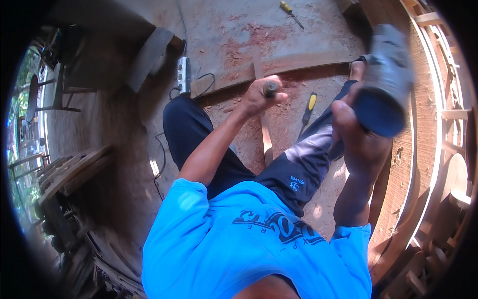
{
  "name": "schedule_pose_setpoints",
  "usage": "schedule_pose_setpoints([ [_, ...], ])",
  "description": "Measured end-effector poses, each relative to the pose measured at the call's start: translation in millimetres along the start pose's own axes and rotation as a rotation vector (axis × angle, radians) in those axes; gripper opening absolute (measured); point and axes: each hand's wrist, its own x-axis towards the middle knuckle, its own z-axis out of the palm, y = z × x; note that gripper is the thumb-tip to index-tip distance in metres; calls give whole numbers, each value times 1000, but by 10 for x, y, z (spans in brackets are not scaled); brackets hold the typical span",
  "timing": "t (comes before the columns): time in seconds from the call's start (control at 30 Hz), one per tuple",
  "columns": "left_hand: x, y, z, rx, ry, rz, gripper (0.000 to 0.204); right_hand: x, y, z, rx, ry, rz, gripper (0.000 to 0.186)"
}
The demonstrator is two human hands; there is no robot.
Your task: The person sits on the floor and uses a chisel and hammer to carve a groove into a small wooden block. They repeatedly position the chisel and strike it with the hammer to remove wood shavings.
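My left hand (254,99) is closed around an upright chisel (271,88); only the round butt of its handle shows, and the blade is hidden below my fist. Beneath that hand runs a narrow wood strip (266,137), crossing a long board (323,59) scattered with reddish shavings. Raised on the right, my right hand (358,127) grips a mallet (383,74) with a thick, grey, cylindrical head and a dark end face. The mallet is slightly blurred, and its handle is mostly hidden by my fingers. Between my legs lies a yellow-and-black-handled tool (309,108), probably another chisel.
A white power strip (184,74) with black cords is beside my left knee. A yellow-handled screwdriver (291,13) lies at the far side. Large timber (398,184) lines the right, with wooden frame pieces beyond. Stacked wood (74,172) stands at left.
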Motion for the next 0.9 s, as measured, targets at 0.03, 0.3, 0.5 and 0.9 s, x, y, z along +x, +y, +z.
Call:
schedule_pose_setpoints([
  [0.03, -44, -11, 9, -6, -6, -8, 25, -13, 21, 34, -88, 39, -92, 34],
  [0.3, -35, 27, -182, -227, 149, -132, 18, -114, 498, 352, -262, -282, 79, 37],
  [0.5, -47, 72, -117, -162, 49, -83, 21, -37, 309, 335, -217, -212, 77, 45],
  [0.9, -278, -177, -119, 74, -15, 103, 19, -159, 551, 216, 301, -65, 250, 37],
])
